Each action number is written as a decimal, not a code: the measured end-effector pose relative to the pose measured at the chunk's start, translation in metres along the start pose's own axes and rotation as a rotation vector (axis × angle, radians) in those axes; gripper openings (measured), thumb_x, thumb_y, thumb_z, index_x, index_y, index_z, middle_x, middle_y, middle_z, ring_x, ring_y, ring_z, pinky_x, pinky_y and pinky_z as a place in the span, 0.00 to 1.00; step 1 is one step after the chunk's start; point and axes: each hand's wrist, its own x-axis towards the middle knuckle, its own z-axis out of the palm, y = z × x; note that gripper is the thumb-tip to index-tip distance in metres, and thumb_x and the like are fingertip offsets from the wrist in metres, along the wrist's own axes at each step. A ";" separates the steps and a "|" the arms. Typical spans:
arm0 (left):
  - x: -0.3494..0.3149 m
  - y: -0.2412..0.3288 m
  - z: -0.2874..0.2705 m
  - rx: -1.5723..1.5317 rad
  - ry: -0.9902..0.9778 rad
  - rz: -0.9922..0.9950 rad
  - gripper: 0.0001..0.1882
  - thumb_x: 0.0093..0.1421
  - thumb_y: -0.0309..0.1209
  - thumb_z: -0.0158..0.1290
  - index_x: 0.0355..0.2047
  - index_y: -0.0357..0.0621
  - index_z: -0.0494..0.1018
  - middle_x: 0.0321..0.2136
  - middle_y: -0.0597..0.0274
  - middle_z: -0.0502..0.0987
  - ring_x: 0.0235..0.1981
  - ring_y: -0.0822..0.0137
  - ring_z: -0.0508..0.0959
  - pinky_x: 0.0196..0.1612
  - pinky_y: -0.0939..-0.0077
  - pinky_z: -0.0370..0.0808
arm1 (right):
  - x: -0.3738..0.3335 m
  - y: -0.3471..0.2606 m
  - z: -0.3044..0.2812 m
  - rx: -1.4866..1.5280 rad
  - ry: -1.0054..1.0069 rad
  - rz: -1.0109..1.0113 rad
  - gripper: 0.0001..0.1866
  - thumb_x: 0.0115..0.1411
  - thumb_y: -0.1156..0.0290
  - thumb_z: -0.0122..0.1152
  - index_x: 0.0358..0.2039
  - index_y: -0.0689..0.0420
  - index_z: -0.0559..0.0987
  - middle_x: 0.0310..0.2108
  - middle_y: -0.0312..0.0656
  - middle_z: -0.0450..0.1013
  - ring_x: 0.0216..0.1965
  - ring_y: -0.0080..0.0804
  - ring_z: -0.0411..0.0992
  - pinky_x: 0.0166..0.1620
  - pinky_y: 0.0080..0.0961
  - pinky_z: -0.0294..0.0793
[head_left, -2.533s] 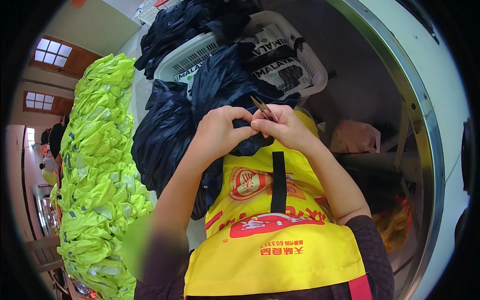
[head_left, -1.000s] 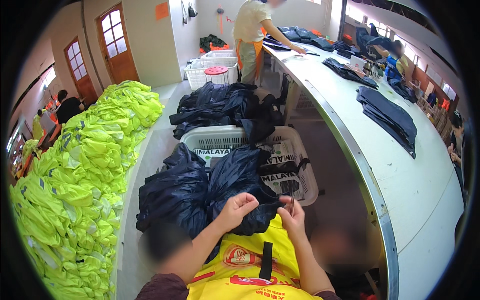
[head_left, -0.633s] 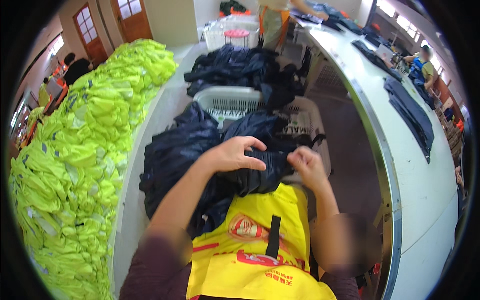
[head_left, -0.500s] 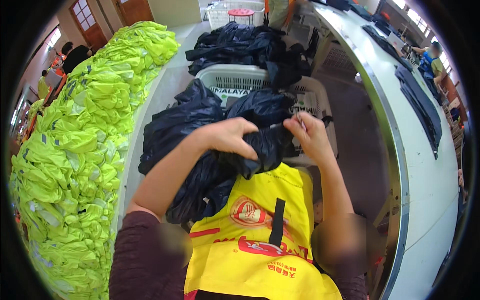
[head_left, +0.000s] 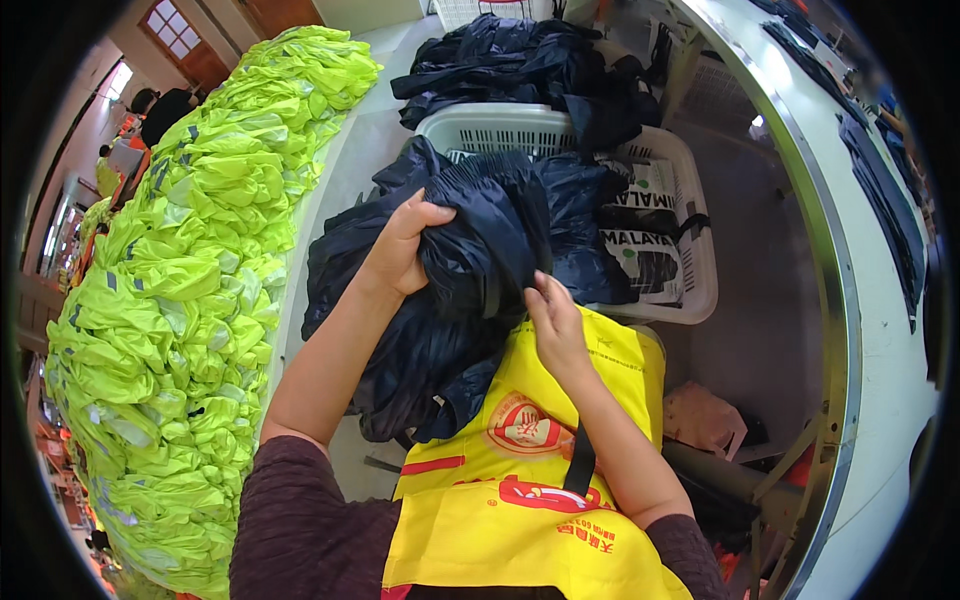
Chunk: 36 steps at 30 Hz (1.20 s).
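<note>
A dark navy garment [head_left: 490, 225] of thin shiny cloth, with a gathered elastic band, is lifted in front of me. My left hand [head_left: 402, 248] is closed on its left side, thumb lying over the gathers. At the band's lower right edge, the fingers of my right hand [head_left: 558, 325] are closed on the cloth; whether they also hold something small is hidden. Under and left of the garment lies a heap of similar dark cloth [head_left: 345, 250]. My yellow apron [head_left: 450, 540] spreads beneath my hands.
A white plastic basket [head_left: 705, 250] ahead holds printed plastic packs [head_left: 640, 265] and dark cloth. Behind it is another dark garment pile [head_left: 500, 65]. Neon yellow garments [head_left: 190, 330] are heaped along the left. A long pale table [head_left: 880, 430] runs down the right, with dark garments [head_left: 885, 210] on it.
My left hand has moved up and left and closed on the gathered cloth. My right hand has come down and left from the garment's far right side. The band now faces me, bunched.
</note>
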 end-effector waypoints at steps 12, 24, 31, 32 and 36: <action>0.008 0.022 -0.040 0.295 0.212 -0.287 0.12 0.58 0.26 0.45 0.39 0.31 0.71 0.35 0.54 0.77 0.34 0.67 0.79 0.39 0.72 0.77 | 0.062 0.060 -0.018 0.754 -0.158 0.424 0.11 0.62 0.63 0.52 0.30 0.58 0.73 0.26 0.28 0.66 0.29 0.13 0.62 0.34 0.12 0.62; 0.042 0.009 -0.090 -0.079 0.366 -0.320 0.22 0.62 0.40 0.41 0.43 0.30 0.69 0.40 0.48 0.76 0.41 0.54 0.77 0.48 0.61 0.73 | 0.036 0.052 -0.017 0.131 0.060 0.189 0.12 0.58 0.66 0.57 0.36 0.62 0.77 0.27 0.33 0.72 0.27 0.15 0.65 0.30 0.11 0.63; 0.044 0.014 -0.102 -0.038 0.405 -0.308 0.22 0.61 0.42 0.43 0.42 0.31 0.70 0.40 0.48 0.76 0.40 0.56 0.77 0.50 0.62 0.72 | 0.026 0.064 0.011 0.316 -0.074 0.322 0.14 0.53 0.65 0.63 0.32 0.63 0.75 0.26 0.35 0.70 0.26 0.22 0.68 0.31 0.16 0.68; 0.044 0.014 -0.104 -0.036 0.423 -0.299 0.22 0.61 0.41 0.43 0.41 0.31 0.70 0.40 0.49 0.76 0.39 0.56 0.77 0.50 0.62 0.72 | 0.030 0.067 0.009 0.423 -0.146 0.367 0.12 0.53 0.66 0.62 0.31 0.61 0.75 0.24 0.32 0.69 0.24 0.20 0.66 0.28 0.14 0.66; 0.023 0.027 -0.101 -0.050 0.381 -0.203 0.15 0.61 0.35 0.46 0.39 0.34 0.72 0.37 0.52 0.77 0.36 0.61 0.79 0.46 0.65 0.75 | 0.018 0.055 0.004 0.682 -0.245 0.614 0.09 0.57 0.64 0.58 0.29 0.55 0.72 0.19 0.27 0.63 0.20 0.13 0.57 0.24 0.11 0.57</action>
